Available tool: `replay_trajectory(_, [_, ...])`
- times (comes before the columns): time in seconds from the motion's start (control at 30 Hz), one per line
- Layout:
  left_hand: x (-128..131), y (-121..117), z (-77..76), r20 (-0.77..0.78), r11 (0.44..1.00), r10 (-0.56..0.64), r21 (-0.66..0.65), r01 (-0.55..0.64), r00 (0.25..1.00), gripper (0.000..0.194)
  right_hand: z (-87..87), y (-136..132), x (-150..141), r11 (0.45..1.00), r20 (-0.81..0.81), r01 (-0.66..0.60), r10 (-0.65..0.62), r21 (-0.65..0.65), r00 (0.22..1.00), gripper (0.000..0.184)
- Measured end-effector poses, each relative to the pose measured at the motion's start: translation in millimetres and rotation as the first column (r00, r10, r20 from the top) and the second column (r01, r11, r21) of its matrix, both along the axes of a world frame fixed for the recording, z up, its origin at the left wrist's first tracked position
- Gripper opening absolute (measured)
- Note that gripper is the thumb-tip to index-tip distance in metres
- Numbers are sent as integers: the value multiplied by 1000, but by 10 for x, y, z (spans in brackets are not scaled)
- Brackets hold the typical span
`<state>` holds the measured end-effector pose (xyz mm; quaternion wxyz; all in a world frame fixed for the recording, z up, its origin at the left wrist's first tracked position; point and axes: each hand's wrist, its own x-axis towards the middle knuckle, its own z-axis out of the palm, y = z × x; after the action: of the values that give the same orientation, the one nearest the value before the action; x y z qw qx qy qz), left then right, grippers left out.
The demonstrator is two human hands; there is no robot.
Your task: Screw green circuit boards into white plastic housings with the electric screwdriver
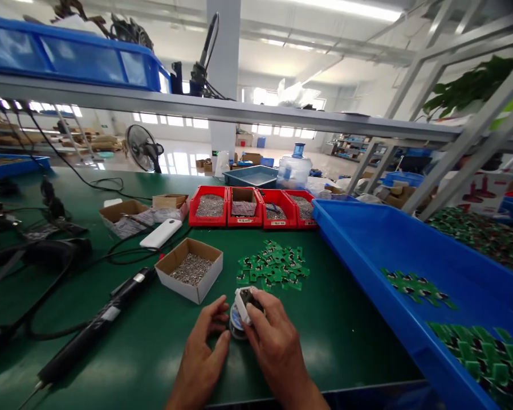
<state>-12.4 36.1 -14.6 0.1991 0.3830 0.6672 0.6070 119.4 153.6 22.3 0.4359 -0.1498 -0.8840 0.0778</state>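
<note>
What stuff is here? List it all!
Small gadget: one, white and black, front
Flat circuit boards: many, green, middle and right
Plastic bins: four, red, behind boards
Cardboard box: one, white, middle left
Long plastic tray: one, blue, right
Slim rod tool: one, black, left
Caged fan: one, dark, back left
Plastic bottle: one, bluish, back
Metal shelf: one, grey, above
Flat tabletop: one, green, below
Background clutter: uncountable, mixed, far
Left hand: one, bare, beside gadget
Right hand: one, bare, gripping gadget
</note>
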Motion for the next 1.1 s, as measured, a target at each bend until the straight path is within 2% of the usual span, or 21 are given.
replay_trajectory(0.17, [31,70,50,-8,996,-92,-10,92,996,55,55,-11,15,1000,70,1,0,-5,998,30])
replay_trajectory(0.27, [45,118,83,-45,990,-139,-16,138,989,65,69,-58,76,997,92,-65,68,-29,993,40])
replay_trajectory(0.4, [45,181,116,-110,993,-118,-12,117,987,70,48,-55,215,982,66,-149,157,-113,985,51])
replay_trajectory(0.5, [26,225,132,-109,994,-112,-21,111,988,62,1,183,255,978,11,-38,41,-207,999,43])
replay_trajectory(0.6, [-1,237,140,-95,988,-155,-23,153,983,51,-62,626,177,947,156,179,-141,-267,978,32])
replay_trajectory(0.67, [-20,222,140,-85,984,-178,-18,177,980,49,-107,925,92,936,283,233,-155,-265,946,31])
replay_trajectory(0.77, [-41,192,149,-78,981,-193,-16,193,978,49,-162,1219,6,936,347,235,-136,-261,928,34])
replay_trajectory(0.97, [-19,187,189,-93,977,-208,-66,203,974,58,-159,1330,54,932,383,207,-83,-296,920,16])
replay_trajectory(1.03, [-3,185,161,-114,982,-188,-42,184,976,62,-126,1326,84,923,360,212,-87,-321,929,11])
replay_trajectory(1.1, [2,171,118,-138,991,-127,19,130,982,63,-73,1300,104,904,310,239,-128,-355,942,16])
